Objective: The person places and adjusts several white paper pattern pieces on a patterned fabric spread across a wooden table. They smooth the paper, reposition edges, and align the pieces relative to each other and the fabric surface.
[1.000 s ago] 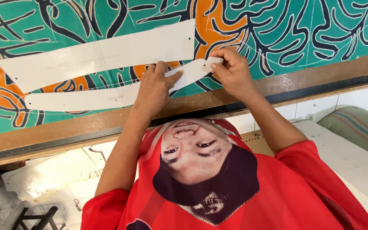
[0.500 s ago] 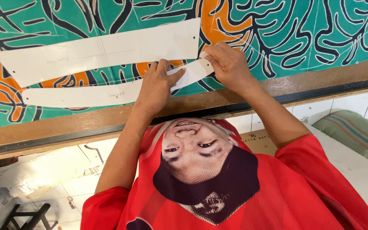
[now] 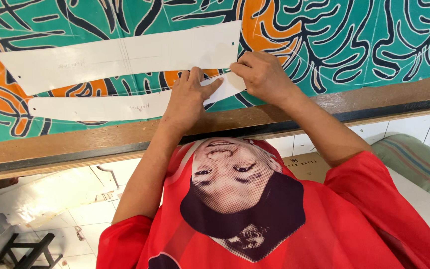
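Two white paper pattern pieces lie on a green, orange and navy batik cloth (image 3: 354, 45). The wide pattern piece (image 3: 120, 57) is at the top and the narrow pattern strip (image 3: 95, 107) lies below it. My left hand (image 3: 187, 99) rests flat on the strip near its right end, fingers spread, pressing it onto the cloth. My right hand (image 3: 262, 77) sits just to the right with its fingers curled and pinched at the strip's right tip, by the wide piece's lower right corner. What the fingertips hold besides paper is hidden.
The cloth covers a table with a wooden front edge (image 3: 374, 99). Below it are my red shirt (image 3: 354, 219) with a printed face, a white tiled floor (image 3: 100, 214), a striped cushion (image 3: 419, 164), a cardboard piece (image 3: 309, 167) and a dark stool (image 3: 23, 251).
My right hand has slid a little left along the strip's tip, toward my left hand. My left hand stays pressed on the strip. The view has shifted slightly.
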